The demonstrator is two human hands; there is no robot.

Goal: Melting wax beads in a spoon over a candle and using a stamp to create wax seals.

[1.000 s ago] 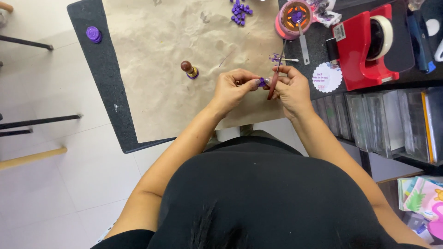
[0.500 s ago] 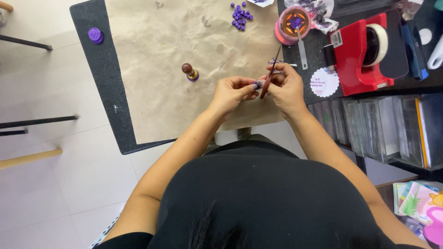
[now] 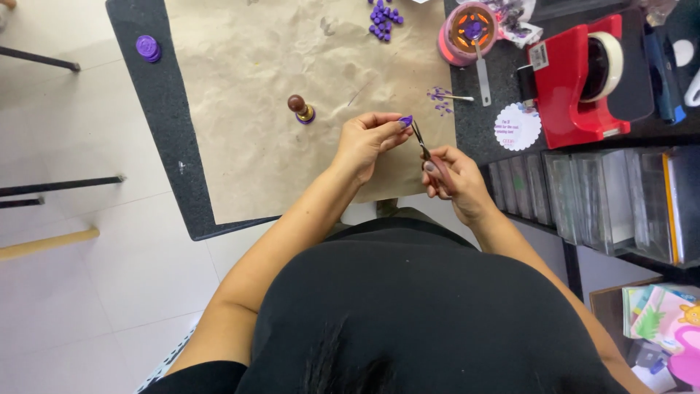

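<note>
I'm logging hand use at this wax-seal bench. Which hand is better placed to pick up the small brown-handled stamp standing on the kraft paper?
Probably the left hand: it is nearer the brown-handled stamp and holds only a small purple wax piece, while the right hand grips slim metal tweezers.

One head-worn view looks steeply down over the person's chest at both hands and the table (image 3: 153, 146) edge, fairly close.

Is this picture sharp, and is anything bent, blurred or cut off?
Head view: even, soft light; left hand and right hand sharp; wide lens bows the table edges; red tape dispenser slightly glossy; purple wax beads cropped at top.
</note>
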